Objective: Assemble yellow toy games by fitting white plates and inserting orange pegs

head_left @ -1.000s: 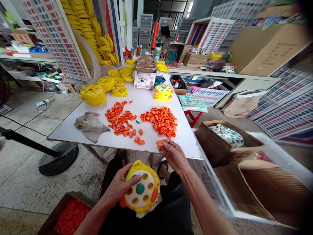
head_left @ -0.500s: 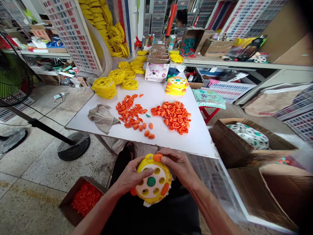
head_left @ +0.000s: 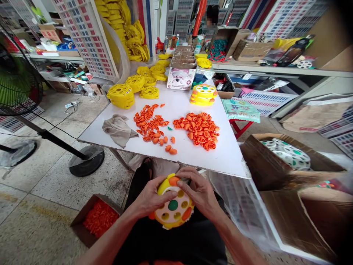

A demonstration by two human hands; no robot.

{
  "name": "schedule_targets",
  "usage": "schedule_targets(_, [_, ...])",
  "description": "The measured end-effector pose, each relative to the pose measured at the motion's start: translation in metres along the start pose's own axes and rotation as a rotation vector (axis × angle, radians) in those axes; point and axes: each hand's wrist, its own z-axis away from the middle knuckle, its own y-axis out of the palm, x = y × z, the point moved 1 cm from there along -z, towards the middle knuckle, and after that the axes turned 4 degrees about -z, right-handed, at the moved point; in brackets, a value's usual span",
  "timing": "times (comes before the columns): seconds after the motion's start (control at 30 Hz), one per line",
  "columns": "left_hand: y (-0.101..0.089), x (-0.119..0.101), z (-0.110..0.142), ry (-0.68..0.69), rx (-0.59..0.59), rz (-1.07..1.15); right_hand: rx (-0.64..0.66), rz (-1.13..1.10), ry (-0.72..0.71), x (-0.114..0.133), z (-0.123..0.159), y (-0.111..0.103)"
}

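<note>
In my lap I hold a round yellow toy disc (head_left: 173,206) with a white face, a green centre and several holes. My left hand (head_left: 150,198) grips its left side, thumb on the face. My right hand (head_left: 199,190) is closed over its upper right, fingertips pressing a small orange piece (head_left: 174,180) onto the top rim. On the white table (head_left: 226,158) ahead lie two heaps of orange plastic parts (head_left: 200,130) (head_left: 150,123), with a few loose orange pieces (head_left: 170,148) near the front edge.
Stacks of yellow discs (head_left: 121,95) and a finished stack (head_left: 203,94) stand at the table's back, a grey cloth (head_left: 118,129) on its left. A box of orange parts (head_left: 99,219) sits on the floor left, a carton of white discs (head_left: 286,154) right. A fan stand (head_left: 85,162) is left.
My right hand picked an orange piece off the table edge, carried it down to the disc's top rim and now presses it there. The view shifted left.
</note>
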Motion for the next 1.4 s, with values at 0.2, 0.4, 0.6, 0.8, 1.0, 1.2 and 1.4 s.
schedule_targets(0.2, [-0.002,-0.008,0.004,0.007,-0.045,-0.157,0.126,-0.12,0.167,0.005,0.0,0.0])
schedule_targets(0.4, [-0.001,-0.017,0.01,0.065,-0.069,-0.352,0.211,-0.273,0.253,0.012,0.003,0.002])
schedule_targets(0.6, [-0.002,-0.015,0.014,0.09,-0.137,-0.494,0.13,-0.258,0.228,0.011,0.004,0.009])
schedule_targets(0.8, [-0.003,-0.024,0.02,0.159,-0.109,-0.642,0.181,-0.333,0.222,0.013,0.005,0.01])
schedule_targets(1.0, [0.006,-0.029,0.022,0.185,-0.14,-0.692,0.142,-0.258,0.176,0.021,0.015,0.013])
schedule_targets(1.2, [0.007,-0.03,0.022,0.111,-0.124,-0.602,-0.03,-0.336,0.11,0.012,0.022,0.021])
schedule_targets(1.4, [0.005,-0.031,0.023,0.047,-0.101,-0.52,-0.011,-0.397,0.156,0.006,0.021,0.019])
